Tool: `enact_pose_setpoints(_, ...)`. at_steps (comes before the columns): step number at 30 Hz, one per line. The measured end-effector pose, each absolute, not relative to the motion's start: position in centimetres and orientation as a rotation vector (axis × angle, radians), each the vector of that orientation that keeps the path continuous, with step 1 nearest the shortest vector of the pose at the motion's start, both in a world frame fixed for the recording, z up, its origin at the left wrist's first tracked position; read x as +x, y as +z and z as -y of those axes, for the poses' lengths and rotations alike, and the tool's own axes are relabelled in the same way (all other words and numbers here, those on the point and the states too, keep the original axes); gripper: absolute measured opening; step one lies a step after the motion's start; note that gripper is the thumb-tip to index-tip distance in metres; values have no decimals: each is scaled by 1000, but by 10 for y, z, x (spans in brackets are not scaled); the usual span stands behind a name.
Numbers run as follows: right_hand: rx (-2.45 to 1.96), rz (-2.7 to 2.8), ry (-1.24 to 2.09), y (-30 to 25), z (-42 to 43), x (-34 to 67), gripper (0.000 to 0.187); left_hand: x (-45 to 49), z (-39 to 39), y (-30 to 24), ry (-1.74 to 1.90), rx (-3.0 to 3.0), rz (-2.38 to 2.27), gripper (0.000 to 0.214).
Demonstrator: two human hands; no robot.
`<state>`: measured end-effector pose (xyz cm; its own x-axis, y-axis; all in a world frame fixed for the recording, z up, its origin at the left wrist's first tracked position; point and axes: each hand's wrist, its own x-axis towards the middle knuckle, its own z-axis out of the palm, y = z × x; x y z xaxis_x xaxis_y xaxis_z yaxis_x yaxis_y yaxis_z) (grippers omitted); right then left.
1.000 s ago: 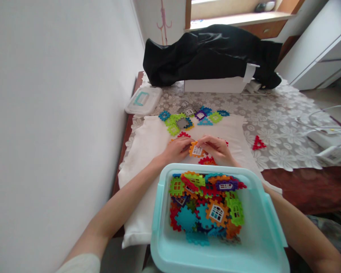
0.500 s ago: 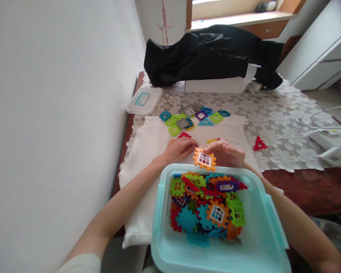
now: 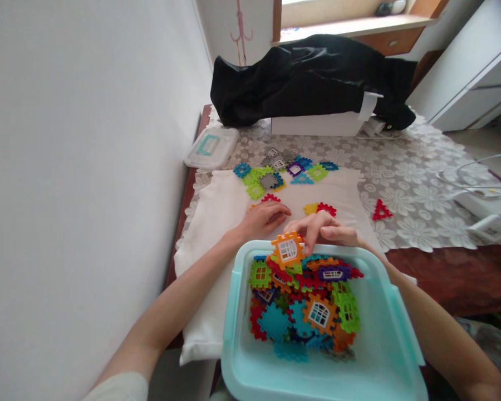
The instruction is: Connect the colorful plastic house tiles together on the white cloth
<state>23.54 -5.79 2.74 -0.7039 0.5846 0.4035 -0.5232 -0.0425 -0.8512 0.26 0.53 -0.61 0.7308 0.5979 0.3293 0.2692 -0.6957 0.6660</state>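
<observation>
At the far rim of the teal bin (image 3: pixel 394 334), my right hand (image 3: pixel 323 227) is closed on an orange building tile (image 3: pixel 287 250) with a white window, pinched at its right edge. This tile is tilted over the heap in the bin. Below it lie a blue tile (image 3: pixel 275 322), another orange window tile (image 3: pixel 319 314), green tiles (image 3: pixel 348 312) and a purple one (image 3: pixel 334 273). My left hand (image 3: pixel 267 217) lies on the white cloth (image 3: pixel 209 245), fingers loosely extended and holding nothing I can see. Just beyond its fingers is a red tile (image 3: pixel 271 197).
Green tiles (image 3: pixel 255 191), grey and blue ones lie across the cloth's far edge. Yellow and red tiles (image 3: pixel 326 209) sit beyond my right hand; a red triangle (image 3: pixel 382 210) is further right. A lid (image 3: pixel 212 147) and a black-covered object (image 3: pixel 313 83) stand behind.
My right hand has drawn the orange window tile nearer and slightly left, over the bin's far rim. The red tile behind that hand now shows. My left hand stays put.
</observation>
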Motion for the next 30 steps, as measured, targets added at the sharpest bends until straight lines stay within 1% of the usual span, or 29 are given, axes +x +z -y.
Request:
enact_pose_setpoints(5,-115,1472,1856,36,60,234,41,2,-5,-3,697,2314,-649,26)
enact_pose_setpoints(8,-376,1449,1719,42,61,234,39,3,-5,-2,694,2303,-654,26)
enact_pose_setpoints(10,-628,1530,1500,42,60,234,38,4,-4,-2,695,2298,-659,26)
enact_pose_setpoints(13,-1000,1896,903,33,55,232,31,4,-4,-1,697,2305,-691,25)
enact_pose_setpoints(15,-1117,2112,505,24,52,231,23,4,-3,-2,695,2317,-729,23)
enact_pose_setpoints(17,-1118,2237,324,17,50,230,26,4,-3,-3,703,2321,-767,20)
enact_pose_setpoints(19,-1096,2299,296,12,50,229,32,4,-3,-3,706,2317,-789,19)
enact_pose_setpoints(22,-1107,2344,269,9,49,230,27,4,-3,-3,686,2308,-783,21)
enact_pose_setpoints(24,-1140,2376,243,8,48,230,28,4,-3,-3,684,2299,-772,24)
enact_pose_setpoints(28,-1216,2454,241,3,47,231,51,4,-2,-4,752,2231,-763,30)
enact_pose_setpoints(30,-1229,2485,274,0,47,231,59,4,-1,-4,788,2176,-760,32)
